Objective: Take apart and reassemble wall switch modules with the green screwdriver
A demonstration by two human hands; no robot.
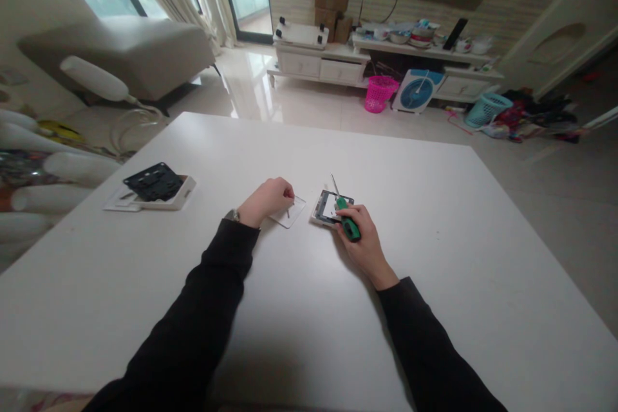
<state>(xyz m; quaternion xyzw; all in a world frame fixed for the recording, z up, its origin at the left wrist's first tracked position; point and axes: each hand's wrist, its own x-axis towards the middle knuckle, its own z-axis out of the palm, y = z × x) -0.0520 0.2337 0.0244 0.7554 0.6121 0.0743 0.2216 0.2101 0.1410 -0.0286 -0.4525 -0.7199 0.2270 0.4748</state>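
My right hand (362,238) is closed around a green-handled screwdriver (348,228), its metal shaft pointing away and up to the left. Under that hand lies a small square device (318,209), white at the side with a dark frame and a pale middle; my right fingers appear to touch its near edge. To the left, my left hand (269,201) has its fingertips pinched together over a thin, clear or white square plate (293,211). A small dark sliver shows on or above the plate below the fingertips. What the fingers hold, if anything, is too small to tell.
On the white table (386,335), at the left, a white open box (182,193) carries several black flat parts (157,181), with a pale sheet beside it. Beyond the table stand a pink basket (380,93), a blue fan (416,91) and a low white cabinet (302,64).
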